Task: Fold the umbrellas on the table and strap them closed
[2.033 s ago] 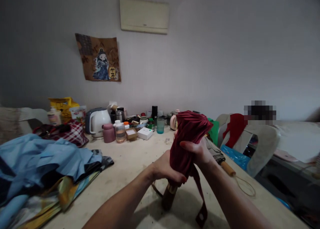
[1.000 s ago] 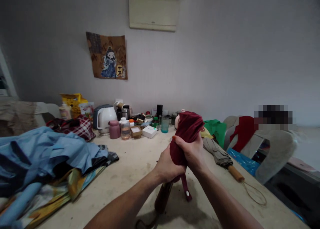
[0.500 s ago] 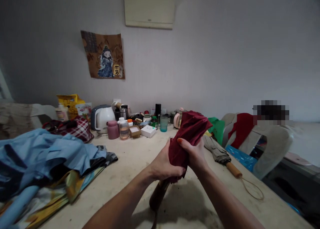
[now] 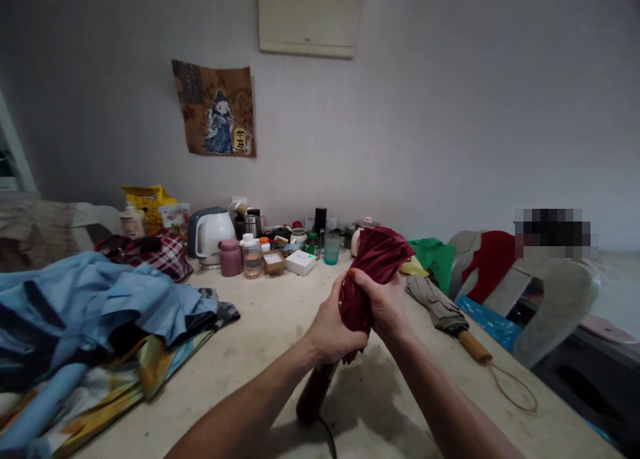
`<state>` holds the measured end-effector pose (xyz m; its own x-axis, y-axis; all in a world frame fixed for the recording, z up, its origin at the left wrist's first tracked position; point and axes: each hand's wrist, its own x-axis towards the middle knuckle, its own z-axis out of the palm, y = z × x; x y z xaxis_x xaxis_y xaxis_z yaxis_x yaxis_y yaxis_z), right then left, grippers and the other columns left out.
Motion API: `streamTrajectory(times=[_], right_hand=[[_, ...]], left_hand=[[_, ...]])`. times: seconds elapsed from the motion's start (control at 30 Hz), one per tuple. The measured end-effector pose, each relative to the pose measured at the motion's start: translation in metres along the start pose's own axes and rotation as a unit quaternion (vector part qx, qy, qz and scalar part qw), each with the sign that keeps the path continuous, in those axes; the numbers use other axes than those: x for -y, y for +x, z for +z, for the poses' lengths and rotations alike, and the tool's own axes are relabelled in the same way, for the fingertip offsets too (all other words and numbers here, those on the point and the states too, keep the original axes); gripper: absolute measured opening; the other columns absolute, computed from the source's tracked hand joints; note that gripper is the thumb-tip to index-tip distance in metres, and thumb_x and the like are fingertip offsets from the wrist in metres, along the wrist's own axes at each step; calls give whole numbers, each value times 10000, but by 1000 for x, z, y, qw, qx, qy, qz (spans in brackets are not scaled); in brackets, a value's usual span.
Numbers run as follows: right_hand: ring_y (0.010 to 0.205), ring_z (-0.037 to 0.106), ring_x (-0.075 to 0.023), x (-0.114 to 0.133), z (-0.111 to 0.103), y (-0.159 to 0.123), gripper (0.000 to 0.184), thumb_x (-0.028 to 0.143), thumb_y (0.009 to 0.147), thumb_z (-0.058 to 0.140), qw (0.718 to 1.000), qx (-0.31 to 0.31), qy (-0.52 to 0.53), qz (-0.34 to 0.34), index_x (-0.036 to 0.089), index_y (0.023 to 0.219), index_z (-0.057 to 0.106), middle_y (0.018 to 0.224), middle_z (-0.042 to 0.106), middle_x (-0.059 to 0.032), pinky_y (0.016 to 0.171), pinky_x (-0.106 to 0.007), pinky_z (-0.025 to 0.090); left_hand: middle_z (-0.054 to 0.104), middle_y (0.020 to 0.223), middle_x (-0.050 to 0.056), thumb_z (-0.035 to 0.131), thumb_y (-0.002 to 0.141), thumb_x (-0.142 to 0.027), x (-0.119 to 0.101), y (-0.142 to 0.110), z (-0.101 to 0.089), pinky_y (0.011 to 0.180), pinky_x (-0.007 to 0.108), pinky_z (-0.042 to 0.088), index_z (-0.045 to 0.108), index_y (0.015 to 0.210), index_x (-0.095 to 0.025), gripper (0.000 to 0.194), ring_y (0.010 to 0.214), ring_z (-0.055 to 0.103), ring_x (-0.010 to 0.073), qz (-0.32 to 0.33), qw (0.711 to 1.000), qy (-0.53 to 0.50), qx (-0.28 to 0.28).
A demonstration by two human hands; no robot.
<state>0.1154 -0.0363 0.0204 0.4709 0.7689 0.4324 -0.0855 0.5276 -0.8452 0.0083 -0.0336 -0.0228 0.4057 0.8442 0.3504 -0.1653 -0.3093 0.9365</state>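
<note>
A folded dark red umbrella [image 4: 376,259] stands tilted above the beige table [image 4: 265,325], its brown handle [image 4: 313,395] pointing down toward me. My left hand [image 4: 333,329] is wrapped round the lower part of the red canopy. My right hand [image 4: 383,302] is closed round the canopy from the right, fingers pressing the cloth together. Both hands touch each other around the bundle.
A grey-brown folded umbrella [image 4: 440,309] with a wooden handle lies to the right. Blue cloth [image 4: 95,305] and a colourful sheet cover the left. A white kettle [image 4: 210,232], a pink jar [image 4: 231,257], bottles and a white box [image 4: 301,262] line the back. A chair [image 4: 545,292] stands at the right.
The loose red strap that hung below my hands two seconds ago is no longer hanging. My hands have closed tighter round the canopy, and the umbrella has tilted slightly.
</note>
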Motion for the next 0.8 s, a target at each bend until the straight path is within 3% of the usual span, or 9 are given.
streamTrajectory(times=[0.1, 0.17, 0.3, 0.37, 0.47, 0.53, 0.63, 0.8], right_hand=[[791, 653, -219, -3, -8, 1, 497, 392, 553, 846, 999, 31, 27, 11, 185, 948, 627, 904, 713, -54, 749, -356, 549], [902, 663, -248, -10, -18, 7, 531, 449, 555, 846, 990, 101, 84, 45, 212, 976, 626, 999, 718, -65, 822, -385, 544], [1040, 648, -272, -34, -41, 17, 505, 601, 686, 721, 939, 258, 190, 125, 235, 1028, 656, 1127, 704, -72, 894, -442, 520], [1021, 658, -266, -43, -48, 14, 481, 509, 694, 759, 922, 322, 158, 147, 222, 1067, 663, 1120, 709, -81, 900, -445, 514], [945, 671, -255, -45, -50, 1, 580, 328, 565, 873, 880, 433, 72, 182, 225, 1096, 664, 1044, 726, -69, 818, -418, 542], [839, 663, -226, -42, -47, -7, 517, 323, 542, 879, 873, 453, 33, 181, 219, 1010, 687, 922, 732, -44, 717, -369, 551], [615, 570, -141, -35, -43, -7, 291, 400, 646, 809, 895, 425, -10, 138, 179, 793, 692, 707, 675, -14, 560, -260, 478], [462, 403, -74, -28, -65, 19, 310, 452, 750, 713, 900, 409, -92, 118, 147, 722, 665, 530, 548, 27, 446, -194, 281]], left_hand=[[628, 943, 45, 697, 511, -39, -10, -4, -1, 583, 218, 492, 391, 1336, -180, 891, 704, 600, 139, -9, 999, -29, 30], [626, 966, 45, 698, 519, -45, -20, -6, -3, 627, 222, 503, 423, 1297, -169, 835, 748, 597, 136, -13, 996, -71, 48], [644, 952, 47, 738, 483, -81, -36, -8, -10, 675, 241, 509, 495, 1181, -145, 742, 762, 585, 134, -36, 991, -123, 44], [649, 888, 43, 768, 464, -133, -38, -9, -13, 614, 258, 506, 518, 1124, -135, 705, 682, 569, 132, -67, 985, -146, 56], [652, 838, 48, 802, 432, -170, -36, -11, -16, 586, 262, 502, 549, 1069, -126, 687, 692, 580, 155, -84, 975, -182, 93], [654, 794, 46, 810, 421, -177, -35, -11, -18, 573, 245, 490, 569, 1031, -121, 659, 681, 581, 152, -90, 970, -196, 109], [635, 681, 38, 807, 436, -231, -34, -11, -23, 506, 234, 454, 587, 945, -109, 567, 559, 557, 131, -108, 967, -198, 121], [628, 659, 47, 801, 452, -288, -34, -7, -36, 481, 225, 445, 601, 850, -101, 483, 535, 557, 126, -101, 974, -173, 104]])
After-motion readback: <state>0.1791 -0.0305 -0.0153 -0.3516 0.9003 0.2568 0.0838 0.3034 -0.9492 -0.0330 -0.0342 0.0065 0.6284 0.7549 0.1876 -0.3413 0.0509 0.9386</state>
